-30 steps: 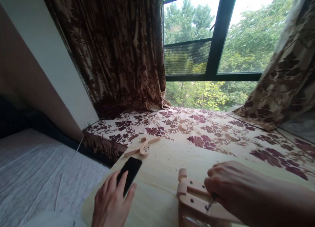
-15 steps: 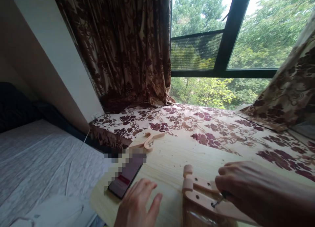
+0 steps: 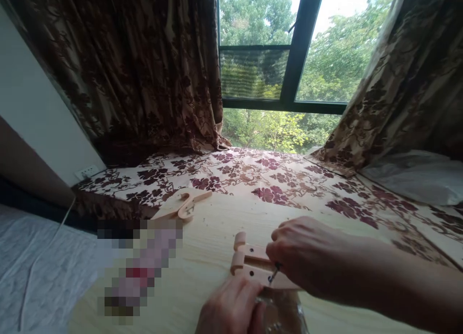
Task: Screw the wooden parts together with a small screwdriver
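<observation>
A light wooden part (image 3: 241, 262) with rounded ends and several dark holes lies on the tabletop. My right hand (image 3: 302, 252) is closed round a small tool with a dark grip, apparently a screwdriver (image 3: 275, 271). Its thin metal shaft slants down to a hole in the near bar of the part. My left hand (image 3: 231, 307) has its fingers closed against the near edge of that bar, partly hiding it. A clear plastic wrapper (image 3: 285, 312) with something brownish inside lies close beside the left hand, below the wooden part.
Other curved wooden pieces (image 3: 186, 208) lie at the far left of the pale wooden table (image 3: 191, 257). A blurred-out phone (image 3: 148, 266) rests on the left. Behind stands a ledge with flowered cloth (image 3: 231, 172), and a white plastic bag (image 3: 419, 177) sits at right.
My left hand has moved from the bare tabletop to the near edge of the wooden part. My right hand keeps the screwdriver at the hole. The whole view has swung right.
</observation>
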A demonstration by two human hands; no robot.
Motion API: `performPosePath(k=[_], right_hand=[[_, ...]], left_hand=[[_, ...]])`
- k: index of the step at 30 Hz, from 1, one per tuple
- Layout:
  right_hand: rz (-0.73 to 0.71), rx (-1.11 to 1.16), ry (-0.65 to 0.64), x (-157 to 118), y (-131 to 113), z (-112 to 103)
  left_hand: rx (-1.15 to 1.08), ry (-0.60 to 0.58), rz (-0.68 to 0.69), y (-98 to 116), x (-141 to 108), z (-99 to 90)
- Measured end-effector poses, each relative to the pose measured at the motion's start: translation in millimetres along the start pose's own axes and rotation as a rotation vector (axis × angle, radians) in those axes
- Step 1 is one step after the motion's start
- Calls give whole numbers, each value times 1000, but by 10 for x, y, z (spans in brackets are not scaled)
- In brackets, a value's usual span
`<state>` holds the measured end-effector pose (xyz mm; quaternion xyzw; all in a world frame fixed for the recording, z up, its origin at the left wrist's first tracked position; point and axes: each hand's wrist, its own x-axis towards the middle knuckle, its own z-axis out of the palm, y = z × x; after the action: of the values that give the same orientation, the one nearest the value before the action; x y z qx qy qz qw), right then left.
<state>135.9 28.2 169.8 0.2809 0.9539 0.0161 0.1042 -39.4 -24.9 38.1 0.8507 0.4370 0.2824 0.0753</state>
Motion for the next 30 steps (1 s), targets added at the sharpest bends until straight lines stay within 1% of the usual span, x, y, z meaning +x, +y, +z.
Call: performPosePath(k=[3,6,9,11,13,16,19,21,28,30], right_hand=[[-22,-7,13,2,14,14],[-28,-27,10,10,27,31],[-37,-39,-16,22,39,35],[-30,-30,-30,30,44,18],[-25,-15,-43,35,46,-13],[-31,-3,-49,29,41,-55],[-19,18,-62,8,21,-73],[6,37,-66,-5,5,-75],[5,43,-82,-29,9,-63],[-2,50,-65,-32,20,-49]], left_hand=[[23,-26,7,23,59,97],[115,-37,12,-14,63,228],[236,-122,-32,-48,47,352],[291,-151,-60,-38,47,397],[332,-164,-92,-2,69,397],[372,-209,-152,74,135,327],[369,-269,-189,132,196,245],[350,-285,-204,151,212,217],[239,-192,-220,178,204,229],[199,-179,-224,188,213,231]])
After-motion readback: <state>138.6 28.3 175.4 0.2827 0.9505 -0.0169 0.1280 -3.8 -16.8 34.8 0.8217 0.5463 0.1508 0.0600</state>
